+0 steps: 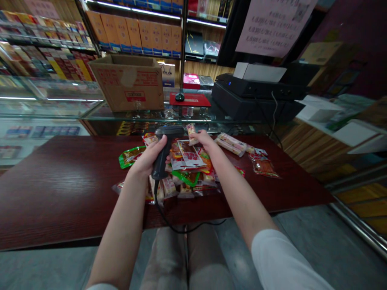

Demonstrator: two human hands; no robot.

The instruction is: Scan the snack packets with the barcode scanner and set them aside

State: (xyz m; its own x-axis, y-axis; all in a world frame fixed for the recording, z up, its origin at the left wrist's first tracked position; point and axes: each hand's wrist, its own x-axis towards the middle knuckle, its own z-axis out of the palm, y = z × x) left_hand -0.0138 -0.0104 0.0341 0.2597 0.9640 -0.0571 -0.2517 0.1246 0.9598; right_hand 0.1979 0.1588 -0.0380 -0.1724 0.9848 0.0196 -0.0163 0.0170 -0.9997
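Over snack-packet heap [184, 189], left hand [148, 155] round black corded barcode scanner [161, 155]; right hand [205, 141] pinching pale sausage packet [190, 134] beside scanner head [169, 131].

The person wears a white short-sleeved top [281, 262], with only the hem of its left sleeve [101, 286] in view, and pale grey-beige trousers [166, 257].

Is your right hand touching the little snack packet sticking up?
Touching. The head view shows the fingers of the right hand pressed against the lower end of the pale snack packet, with no gap between them.
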